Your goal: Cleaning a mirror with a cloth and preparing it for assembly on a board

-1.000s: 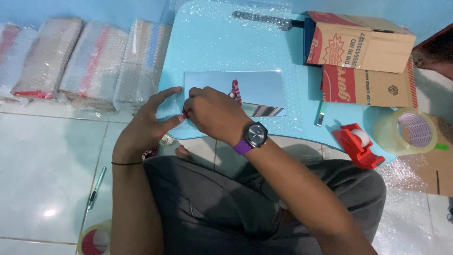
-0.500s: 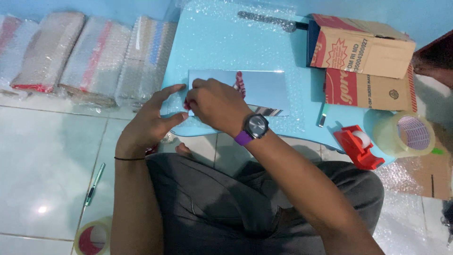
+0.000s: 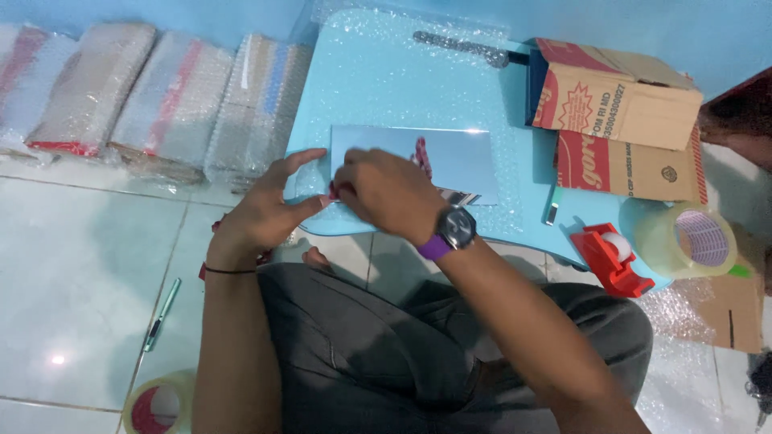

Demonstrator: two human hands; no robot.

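Pale floor tiles surround a light-blue lap table (image 3: 378,80) covered in bubble wrap, where a flat shiny blue packet (image 3: 434,157) lies near the front edge. Both hands meet at its left end — the left hand (image 3: 265,213) pinches the corner, the right hand (image 3: 386,193) closes on the same edge. Cardboard boxes (image 3: 619,120) and a red tape dispenser (image 3: 615,257) sit to the right.

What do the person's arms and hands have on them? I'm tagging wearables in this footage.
Both forearms are bare, with no sleeves or gloves. The left hand has a thin dark band round its wrist. The right hand has a wristwatch with a round dark face on a purple strap. No rings can be made out.
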